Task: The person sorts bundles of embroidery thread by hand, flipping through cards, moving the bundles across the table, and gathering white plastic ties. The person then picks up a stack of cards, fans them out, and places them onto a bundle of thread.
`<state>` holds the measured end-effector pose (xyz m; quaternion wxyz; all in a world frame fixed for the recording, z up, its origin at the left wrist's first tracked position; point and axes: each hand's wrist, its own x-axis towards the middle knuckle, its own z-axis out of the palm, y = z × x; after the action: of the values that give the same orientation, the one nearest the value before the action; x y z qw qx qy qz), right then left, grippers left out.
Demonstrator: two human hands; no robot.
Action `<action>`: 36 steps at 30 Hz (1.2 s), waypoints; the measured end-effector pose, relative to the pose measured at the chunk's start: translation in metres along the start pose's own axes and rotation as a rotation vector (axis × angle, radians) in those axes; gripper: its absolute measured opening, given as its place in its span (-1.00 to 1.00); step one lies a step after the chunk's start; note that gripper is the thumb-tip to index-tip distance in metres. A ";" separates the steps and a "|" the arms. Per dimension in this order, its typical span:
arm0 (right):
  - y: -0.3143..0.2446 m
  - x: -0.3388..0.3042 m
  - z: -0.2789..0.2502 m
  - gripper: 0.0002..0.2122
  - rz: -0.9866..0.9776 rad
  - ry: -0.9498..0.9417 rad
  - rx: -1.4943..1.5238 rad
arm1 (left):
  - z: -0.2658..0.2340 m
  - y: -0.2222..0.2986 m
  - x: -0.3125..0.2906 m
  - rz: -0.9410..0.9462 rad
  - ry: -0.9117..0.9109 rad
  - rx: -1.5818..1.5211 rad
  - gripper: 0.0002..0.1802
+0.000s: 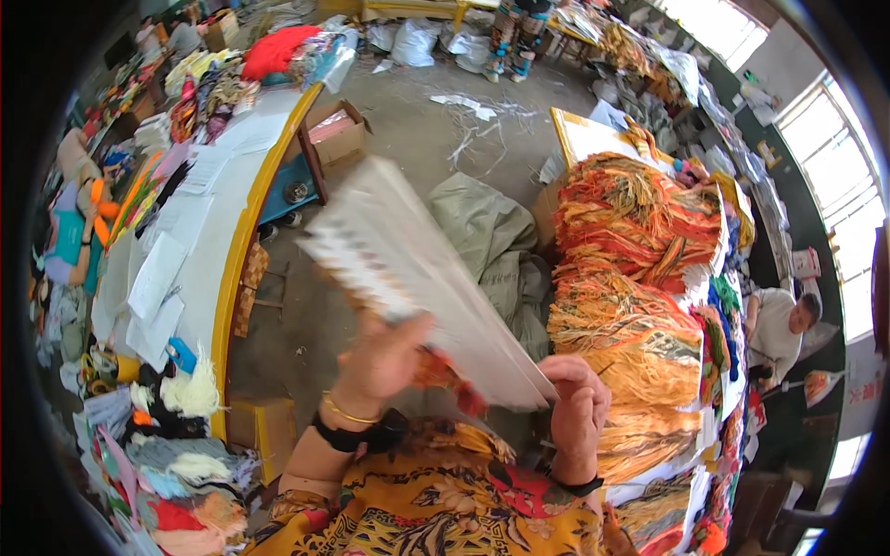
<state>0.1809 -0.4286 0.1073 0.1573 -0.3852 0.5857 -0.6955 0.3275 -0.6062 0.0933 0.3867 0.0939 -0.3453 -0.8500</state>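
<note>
A rigid-looking, pale rectangular card panel (436,269), motion-blurred, slants across the frame's centre; the step seems to be handling it two-handed, and the next move calls for steady support. The left hand (378,361) grips its toothed white edge, fingers partly hidden; the right hand (577,398) pinches its lower corner, fingers curled. Shaggy orange yarn hanks (640,352) fill the right.

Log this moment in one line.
left hand: holds white board | right hand: at its lower right corner | board: tilted, blurred | orange yarn bundles: to the right
</note>
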 end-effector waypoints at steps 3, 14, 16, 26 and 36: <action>0.004 0.033 0.004 -0.66 -0.026 -0.105 -0.149 | -0.037 0.057 0.023 0.304 0.194 0.005 -0.48; 0.153 0.169 0.020 -0.88 0.568 -0.022 -0.134 | -0.085 0.204 0.133 0.783 0.617 0.145 -0.54; 0.153 0.202 0.047 -0.88 0.477 -0.070 -0.150 | -0.111 0.201 0.162 0.639 0.558 0.109 -0.57; 0.128 0.368 0.177 -0.59 -0.278 -0.013 -0.566 | -0.177 0.089 0.371 0.627 -0.178 1.627 -0.62; 0.202 0.511 0.296 -0.59 -0.041 0.311 -0.591 | -0.201 0.104 0.567 -0.223 -0.496 0.493 -0.64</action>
<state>0.0133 -1.0295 0.1027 -0.0665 -0.3150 0.7712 -0.5492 0.0870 -1.1671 0.0729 0.1621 0.0123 -0.6107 -0.7750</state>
